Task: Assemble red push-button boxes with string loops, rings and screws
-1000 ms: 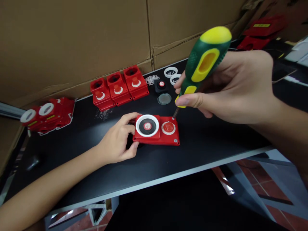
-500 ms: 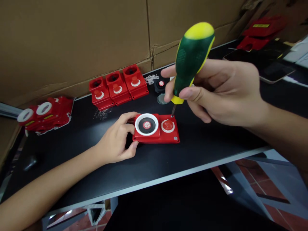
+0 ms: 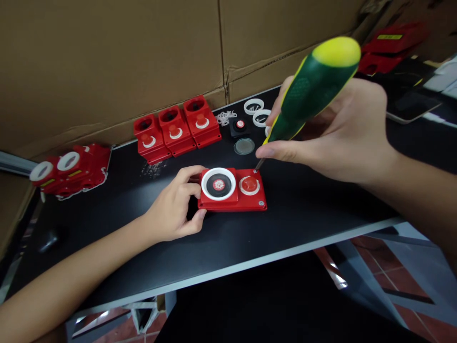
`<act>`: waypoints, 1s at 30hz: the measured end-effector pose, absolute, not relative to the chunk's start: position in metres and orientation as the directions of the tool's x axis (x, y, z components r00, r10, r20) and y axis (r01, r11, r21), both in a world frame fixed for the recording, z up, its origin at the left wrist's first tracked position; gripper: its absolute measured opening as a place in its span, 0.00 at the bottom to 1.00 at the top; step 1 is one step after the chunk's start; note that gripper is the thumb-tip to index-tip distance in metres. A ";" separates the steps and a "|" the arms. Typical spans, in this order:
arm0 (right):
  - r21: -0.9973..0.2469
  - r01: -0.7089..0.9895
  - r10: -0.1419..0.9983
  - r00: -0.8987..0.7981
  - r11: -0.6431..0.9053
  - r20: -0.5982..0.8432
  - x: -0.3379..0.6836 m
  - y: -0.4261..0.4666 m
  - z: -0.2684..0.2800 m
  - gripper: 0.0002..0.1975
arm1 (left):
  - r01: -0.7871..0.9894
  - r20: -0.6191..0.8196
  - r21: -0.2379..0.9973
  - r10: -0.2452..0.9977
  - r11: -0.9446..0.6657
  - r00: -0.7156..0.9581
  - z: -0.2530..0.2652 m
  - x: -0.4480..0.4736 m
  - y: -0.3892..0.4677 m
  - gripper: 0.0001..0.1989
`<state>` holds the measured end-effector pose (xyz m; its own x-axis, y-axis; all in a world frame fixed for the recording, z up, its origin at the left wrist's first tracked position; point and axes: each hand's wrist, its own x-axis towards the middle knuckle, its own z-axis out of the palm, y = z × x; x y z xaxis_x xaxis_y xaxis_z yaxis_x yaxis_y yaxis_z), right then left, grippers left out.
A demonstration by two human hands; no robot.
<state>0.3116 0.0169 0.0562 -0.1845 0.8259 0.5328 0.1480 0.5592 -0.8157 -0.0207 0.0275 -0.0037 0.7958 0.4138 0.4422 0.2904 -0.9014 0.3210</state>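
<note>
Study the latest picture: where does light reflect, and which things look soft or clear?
Head view: a pale sheen lies on the black table beside the left hand; head view: the red boxes at upper right look soft; head view: the dark lump at far left is too blurred to name; head view: the screwdriver shows distinct green and yellow.
</note>
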 end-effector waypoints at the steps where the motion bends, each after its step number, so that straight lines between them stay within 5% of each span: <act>1: -0.821 0.147 0.833 -0.159 0.551 0.530 0.310 0.016 0.056 0.25 | 0.288 0.445 0.319 0.411 -0.903 0.795 -0.004 -0.021 0.027 0.12; 16: -0.892 -0.033 0.871 -0.201 0.451 0.448 0.306 0.006 0.059 0.18 | 0.283 0.463 0.290 0.393 -0.914 0.794 -0.005 -0.021 0.027 0.12; 21: -0.875 -0.084 0.809 -0.346 0.478 0.475 0.305 0.009 0.054 0.25 | 0.314 0.414 0.311 0.425 -0.897 0.805 -0.005 -0.022 0.027 0.10; 26: -0.884 -0.043 0.822 -0.351 0.465 0.449 0.307 0.009 0.052 0.14 | 0.291 0.439 0.351 0.431 -0.890 0.788 -0.006 -0.022 0.026 0.13; 30: -0.870 0.022 0.840 -0.274 0.493 0.469 0.311 0.011 0.057 0.16 | 0.297 0.436 0.358 0.440 -0.885 0.785 -0.007 -0.022 0.027 0.14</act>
<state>0.3115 0.0109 0.0566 -0.2743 0.8396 0.4688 0.0222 0.4929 -0.8698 -0.0223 0.0270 -0.0070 0.7854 0.4396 0.4358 0.2966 -0.8852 0.3583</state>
